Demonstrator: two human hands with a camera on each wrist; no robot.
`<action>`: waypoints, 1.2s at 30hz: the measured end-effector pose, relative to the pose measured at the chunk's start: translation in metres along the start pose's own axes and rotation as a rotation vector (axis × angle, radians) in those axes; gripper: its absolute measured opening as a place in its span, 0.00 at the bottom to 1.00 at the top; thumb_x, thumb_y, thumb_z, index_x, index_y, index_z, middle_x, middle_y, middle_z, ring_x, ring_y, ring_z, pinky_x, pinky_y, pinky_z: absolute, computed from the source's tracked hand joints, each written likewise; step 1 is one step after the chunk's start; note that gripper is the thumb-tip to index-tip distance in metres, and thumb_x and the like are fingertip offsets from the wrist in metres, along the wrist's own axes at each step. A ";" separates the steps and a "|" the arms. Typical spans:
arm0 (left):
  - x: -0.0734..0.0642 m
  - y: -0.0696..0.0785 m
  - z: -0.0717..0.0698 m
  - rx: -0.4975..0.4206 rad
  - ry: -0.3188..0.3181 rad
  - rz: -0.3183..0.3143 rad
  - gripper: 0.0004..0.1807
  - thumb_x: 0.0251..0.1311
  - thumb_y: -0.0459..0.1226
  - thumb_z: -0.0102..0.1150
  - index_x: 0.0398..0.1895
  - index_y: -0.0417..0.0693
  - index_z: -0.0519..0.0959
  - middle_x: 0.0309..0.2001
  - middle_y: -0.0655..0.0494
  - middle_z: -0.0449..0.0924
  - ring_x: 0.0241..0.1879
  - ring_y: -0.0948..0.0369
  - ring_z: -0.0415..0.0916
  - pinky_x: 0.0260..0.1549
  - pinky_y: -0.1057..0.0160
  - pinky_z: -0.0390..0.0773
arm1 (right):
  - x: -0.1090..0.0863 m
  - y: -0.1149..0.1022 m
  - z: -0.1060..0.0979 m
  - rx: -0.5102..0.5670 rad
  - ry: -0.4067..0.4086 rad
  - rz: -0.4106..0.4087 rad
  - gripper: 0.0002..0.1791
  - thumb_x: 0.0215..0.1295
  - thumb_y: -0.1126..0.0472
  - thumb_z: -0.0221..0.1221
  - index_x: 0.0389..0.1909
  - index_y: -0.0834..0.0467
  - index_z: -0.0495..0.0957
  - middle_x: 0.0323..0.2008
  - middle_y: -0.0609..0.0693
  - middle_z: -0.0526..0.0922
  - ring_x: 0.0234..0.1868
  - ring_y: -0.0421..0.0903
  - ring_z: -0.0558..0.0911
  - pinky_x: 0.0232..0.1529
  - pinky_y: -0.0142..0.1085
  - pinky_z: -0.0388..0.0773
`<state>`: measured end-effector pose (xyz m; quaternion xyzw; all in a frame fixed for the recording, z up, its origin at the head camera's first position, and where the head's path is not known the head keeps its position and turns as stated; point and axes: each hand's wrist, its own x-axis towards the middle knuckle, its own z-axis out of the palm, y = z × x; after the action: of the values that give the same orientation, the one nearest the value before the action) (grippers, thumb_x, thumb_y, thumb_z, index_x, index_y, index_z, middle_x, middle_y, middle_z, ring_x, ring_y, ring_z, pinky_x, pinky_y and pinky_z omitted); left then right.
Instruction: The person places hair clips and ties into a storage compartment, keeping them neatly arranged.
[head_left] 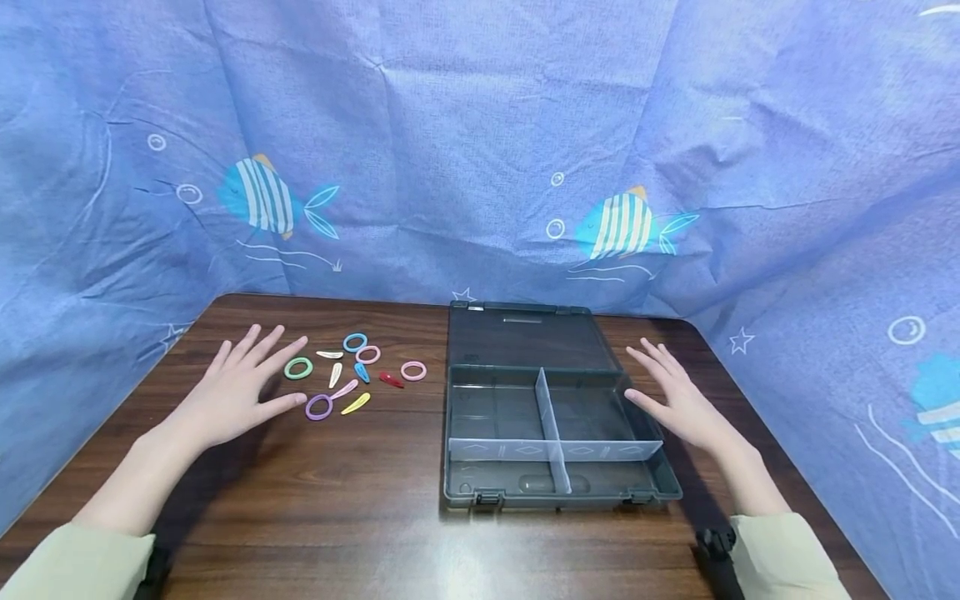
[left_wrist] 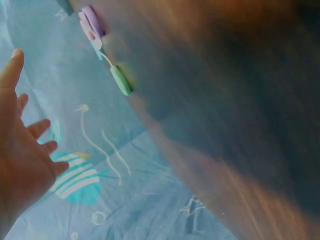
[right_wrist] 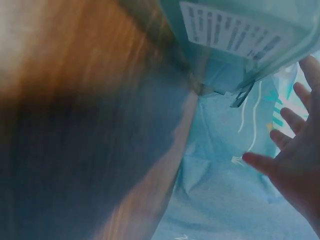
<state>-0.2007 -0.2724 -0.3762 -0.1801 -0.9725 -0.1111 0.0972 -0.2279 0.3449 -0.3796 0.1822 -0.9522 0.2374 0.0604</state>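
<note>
My left hand (head_left: 232, 393), fingers spread, hovers left of a loose group of hair ties and snap hair clips, holding nothing. Nearest to it are a green hair tie (head_left: 298, 368) and a purple hair tie (head_left: 318, 407). Farther right lie a yellow clip (head_left: 356, 404), a red clip (head_left: 391, 380), a blue clip (head_left: 362, 372) and a pink hair tie (head_left: 413, 372). The right hand (head_left: 678, 400), also spread and holding nothing, is by the right side of a dark clear divided box (head_left: 562, 502) whose lid (head_left: 528, 333) is folded back.
Pale dividers (head_left: 517, 450) split the box into several compartments, with no items visible inside. The brown wooden table (head_left: 322, 508) ends at a blue fish-patterned cloth (head_left: 465, 150) behind and at the sides. A printed label (right_wrist: 232, 32) shows on the box in the right wrist view.
</note>
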 end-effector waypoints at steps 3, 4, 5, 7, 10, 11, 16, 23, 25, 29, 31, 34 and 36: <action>0.006 -0.005 0.002 -0.020 0.009 0.042 0.43 0.57 0.56 0.59 0.73 0.59 0.53 0.72 0.39 0.50 0.71 0.39 0.40 0.63 0.33 0.39 | 0.006 0.004 0.001 0.022 -0.023 -0.038 0.38 0.64 0.47 0.58 0.72 0.44 0.53 0.74 0.52 0.47 0.73 0.60 0.45 0.59 0.68 0.49; 0.009 -0.008 0.003 -0.026 0.012 0.062 0.42 0.57 0.54 0.60 0.73 0.58 0.54 0.71 0.39 0.51 0.71 0.39 0.42 0.63 0.33 0.41 | 0.008 0.006 0.001 0.025 -0.027 -0.055 0.38 0.64 0.48 0.58 0.72 0.45 0.53 0.74 0.54 0.49 0.73 0.61 0.48 0.59 0.67 0.51; 0.010 -0.010 0.005 -0.036 0.013 0.081 0.42 0.57 0.53 0.61 0.73 0.58 0.55 0.71 0.39 0.52 0.71 0.38 0.43 0.62 0.33 0.43 | 0.010 0.007 0.001 0.029 -0.034 -0.068 0.39 0.64 0.49 0.59 0.72 0.47 0.53 0.73 0.55 0.50 0.72 0.62 0.50 0.59 0.66 0.53; 0.014 -0.014 0.009 -0.053 0.018 0.120 0.41 0.56 0.49 0.63 0.72 0.57 0.56 0.70 0.39 0.54 0.70 0.38 0.47 0.60 0.32 0.48 | 0.012 0.010 0.002 0.041 -0.042 -0.092 0.39 0.63 0.50 0.59 0.72 0.50 0.54 0.72 0.58 0.54 0.69 0.64 0.56 0.58 0.63 0.58; 0.020 -0.022 0.015 -0.066 0.020 0.166 0.41 0.54 0.45 0.66 0.71 0.56 0.59 0.69 0.39 0.57 0.68 0.37 0.51 0.59 0.33 0.52 | 0.016 0.014 0.003 0.075 -0.054 -0.098 0.38 0.62 0.51 0.61 0.71 0.52 0.57 0.69 0.60 0.60 0.65 0.64 0.64 0.55 0.60 0.66; 0.022 -0.025 0.017 -0.068 0.020 0.175 0.41 0.53 0.44 0.66 0.70 0.55 0.60 0.68 0.39 0.58 0.67 0.37 0.52 0.58 0.33 0.54 | 0.017 0.016 0.003 0.097 -0.064 -0.092 0.38 0.62 0.51 0.61 0.71 0.52 0.57 0.68 0.60 0.62 0.64 0.63 0.66 0.54 0.59 0.68; 0.029 -0.033 0.024 -0.052 -0.011 0.180 0.37 0.53 0.41 0.67 0.68 0.50 0.64 0.66 0.38 0.63 0.64 0.36 0.57 0.54 0.32 0.58 | 0.020 0.025 0.005 0.155 -0.091 -0.048 0.37 0.62 0.49 0.61 0.70 0.52 0.59 0.65 0.60 0.67 0.61 0.60 0.71 0.52 0.57 0.70; 0.038 -0.034 0.030 -0.134 -0.063 0.210 0.34 0.52 0.37 0.67 0.64 0.42 0.68 0.58 0.40 0.73 0.58 0.41 0.67 0.54 0.39 0.64 | 0.020 0.036 0.008 0.230 -0.128 0.043 0.37 0.63 0.48 0.60 0.70 0.52 0.59 0.61 0.60 0.72 0.62 0.59 0.69 0.53 0.57 0.70; 0.041 -0.033 0.032 -0.162 -0.081 0.214 0.33 0.51 0.38 0.68 0.62 0.42 0.69 0.53 0.43 0.77 0.54 0.44 0.70 0.52 0.41 0.67 | 0.021 0.039 0.010 0.258 -0.132 0.054 0.37 0.62 0.48 0.60 0.69 0.53 0.60 0.61 0.60 0.72 0.63 0.58 0.70 0.53 0.56 0.69; 0.045 -0.032 0.037 -0.204 -0.122 0.213 0.28 0.51 0.39 0.69 0.57 0.43 0.73 0.44 0.51 0.81 0.47 0.50 0.74 0.48 0.46 0.70 | 0.023 0.046 0.013 0.298 -0.129 0.049 0.35 0.61 0.51 0.62 0.67 0.56 0.63 0.62 0.59 0.70 0.62 0.60 0.69 0.55 0.57 0.67; 0.046 -0.030 0.039 -0.217 -0.135 0.215 0.24 0.51 0.38 0.69 0.52 0.45 0.75 0.40 0.56 0.81 0.43 0.53 0.74 0.45 0.49 0.71 | 0.023 0.049 0.016 0.307 -0.125 0.052 0.34 0.60 0.52 0.63 0.65 0.57 0.65 0.62 0.59 0.69 0.61 0.60 0.70 0.56 0.57 0.67; 0.047 -0.028 0.042 -0.233 -0.150 0.231 0.17 0.50 0.38 0.69 0.43 0.48 0.77 0.33 0.62 0.79 0.38 0.58 0.73 0.41 0.55 0.70 | 0.022 0.051 0.019 0.336 -0.135 0.070 0.32 0.61 0.53 0.63 0.65 0.57 0.67 0.62 0.58 0.68 0.60 0.61 0.71 0.55 0.54 0.69; 0.048 -0.027 0.043 -0.237 -0.155 0.245 0.13 0.50 0.38 0.69 0.39 0.49 0.77 0.29 0.65 0.77 0.35 0.61 0.73 0.38 0.58 0.69 | 0.022 0.051 0.020 0.362 -0.143 0.091 0.32 0.61 0.53 0.62 0.65 0.57 0.66 0.62 0.59 0.69 0.60 0.61 0.71 0.55 0.49 0.71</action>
<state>-0.2612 -0.2699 -0.4113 -0.3156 -0.9279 -0.1981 0.0130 -0.2683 0.3708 -0.4145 0.1632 -0.9031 0.3937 -0.0522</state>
